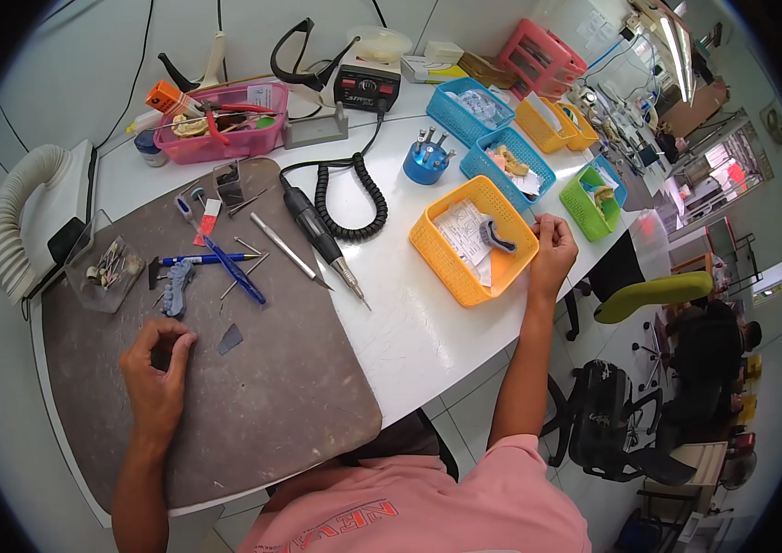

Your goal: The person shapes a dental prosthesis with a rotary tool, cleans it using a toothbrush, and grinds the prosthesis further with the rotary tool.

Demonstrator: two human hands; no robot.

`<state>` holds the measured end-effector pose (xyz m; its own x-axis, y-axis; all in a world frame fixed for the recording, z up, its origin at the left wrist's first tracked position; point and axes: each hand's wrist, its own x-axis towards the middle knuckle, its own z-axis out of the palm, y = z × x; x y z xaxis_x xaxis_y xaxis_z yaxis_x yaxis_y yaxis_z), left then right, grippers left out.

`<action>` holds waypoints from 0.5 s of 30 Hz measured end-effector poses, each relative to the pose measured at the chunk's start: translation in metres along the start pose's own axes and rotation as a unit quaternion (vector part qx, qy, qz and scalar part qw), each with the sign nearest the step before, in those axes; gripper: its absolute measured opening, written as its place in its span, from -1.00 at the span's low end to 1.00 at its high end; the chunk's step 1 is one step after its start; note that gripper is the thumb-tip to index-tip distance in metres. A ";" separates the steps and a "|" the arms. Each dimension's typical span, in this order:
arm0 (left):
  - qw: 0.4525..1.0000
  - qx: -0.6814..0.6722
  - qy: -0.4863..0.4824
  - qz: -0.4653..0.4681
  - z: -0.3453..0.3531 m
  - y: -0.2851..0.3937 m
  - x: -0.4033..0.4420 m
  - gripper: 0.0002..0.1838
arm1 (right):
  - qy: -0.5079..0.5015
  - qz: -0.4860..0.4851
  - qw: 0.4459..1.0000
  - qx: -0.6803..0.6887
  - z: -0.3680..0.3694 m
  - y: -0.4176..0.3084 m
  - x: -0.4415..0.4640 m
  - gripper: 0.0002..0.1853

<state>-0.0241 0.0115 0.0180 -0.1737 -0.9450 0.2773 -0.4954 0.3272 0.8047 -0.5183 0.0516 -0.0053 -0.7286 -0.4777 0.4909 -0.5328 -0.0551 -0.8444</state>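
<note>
My left hand (157,369) rests on the brown mat (290,396), its fingers curled round toward the thumb with nothing visible in them. Just above it lies a blue-grey dental model (178,288), beside a blue pen (216,259) and a blue-handled tool (236,274). A small dark grey flat piece (231,339) lies right of this hand. My right hand (553,253) is closed at the right rim of a yellow-orange basket (451,267). Inside the basket are a written paper slip (463,235) and a blue-grey curved dental piece (498,236).
A corded rotary handpiece (326,241) and a silver knife (285,247) lie mid-table. Behind them stand a blue bur holder (426,164), a pink tool basket (225,138) and a control box (366,89). Blue (474,111) and green baskets (586,210) line the right; a suction hose (17,217) stands left.
</note>
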 end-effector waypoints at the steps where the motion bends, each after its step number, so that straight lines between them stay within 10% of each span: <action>1: 1.000 0.000 0.000 0.000 0.000 0.000 0.000 -0.95 | -0.001 -0.002 1.000 0.002 0.000 -0.001 0.000 -0.75; 5: 1.000 0.019 -0.004 0.018 0.001 -0.001 0.001 -0.95 | -0.007 -0.008 1.000 0.001 -0.004 0.005 0.002 -0.76; 11: 0.998 0.044 -0.003 0.034 -0.005 -0.002 -0.001 -0.91 | 0.275 -0.109 0.949 0.111 -0.020 -0.012 0.004 -0.81; 15: 1.000 0.013 -0.006 -0.004 -0.008 -0.003 -0.001 -0.90 | 0.205 -0.136 0.950 0.191 -0.007 -0.091 -0.034 -0.80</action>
<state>-0.0159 0.0114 0.0198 -0.1802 -0.9477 0.2633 -0.5186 0.3190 0.7933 -0.4480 0.0796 0.0561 -0.7350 -0.0225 0.6777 -0.5871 -0.4792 -0.6525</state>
